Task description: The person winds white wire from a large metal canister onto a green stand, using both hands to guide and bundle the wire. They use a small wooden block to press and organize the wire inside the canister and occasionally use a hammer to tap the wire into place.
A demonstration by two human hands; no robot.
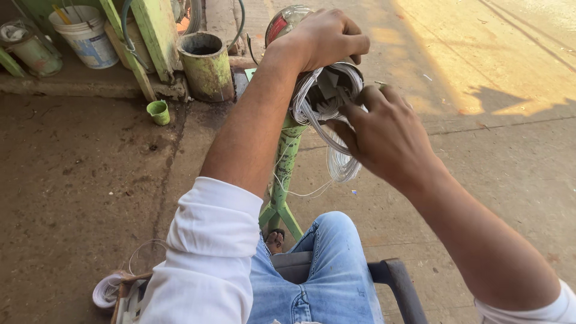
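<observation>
Dusty concrete lies under a green stand (287,165), where the left hand (327,39) clamps the round motor body (287,21) steady while the right hand's (384,135) fingers pinch its wire coil (336,153).

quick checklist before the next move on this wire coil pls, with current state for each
1. Left hand steadying the round metal part on top: ok, it grips it.
2. Right hand on the wire coil: ok, fingers are at the loops.
3. Loops kept tidy: not ok, several hang loose below the coil.
4. Green stand upright: ok.
5. Loose strand free of the stand: cannot tell.
</observation>
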